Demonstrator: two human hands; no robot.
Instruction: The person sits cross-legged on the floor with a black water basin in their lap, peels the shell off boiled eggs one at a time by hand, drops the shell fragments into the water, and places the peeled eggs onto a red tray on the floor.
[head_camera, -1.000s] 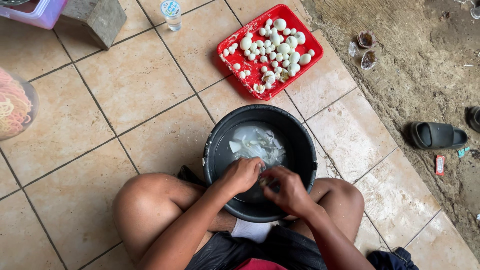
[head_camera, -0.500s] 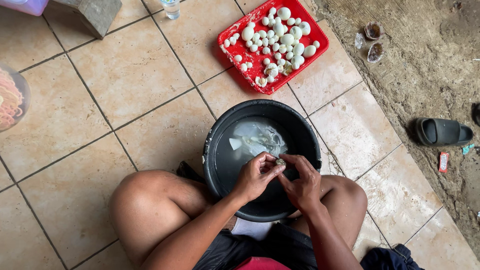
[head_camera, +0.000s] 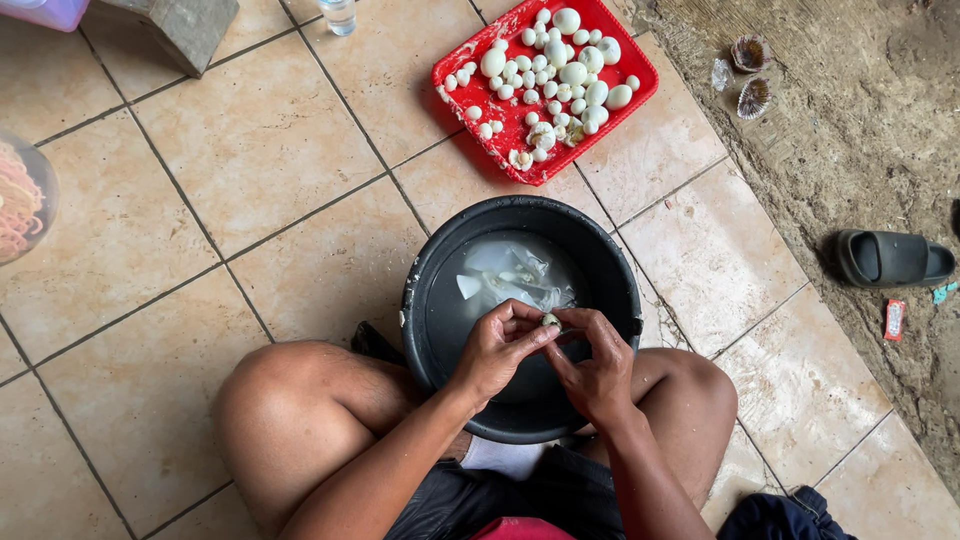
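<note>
Head view: left hand (head_camera: 497, 350) and right hand (head_camera: 597, 362) meet over the near rim of the black bucket (head_camera: 430, 300), both pinching one small egg (head_camera: 549, 320) between fingertips. The egg is pale, whitish, mostly hidden by fingers. Bucket holds cloudy water. Red tray (head_camera: 460, 70) of peeled white eggs lies beyond.

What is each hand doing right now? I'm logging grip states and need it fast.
Left hand: closed, fingertips pinching the small white egg over the black basin.
Right hand: closed, fingers on the same egg.
</note>
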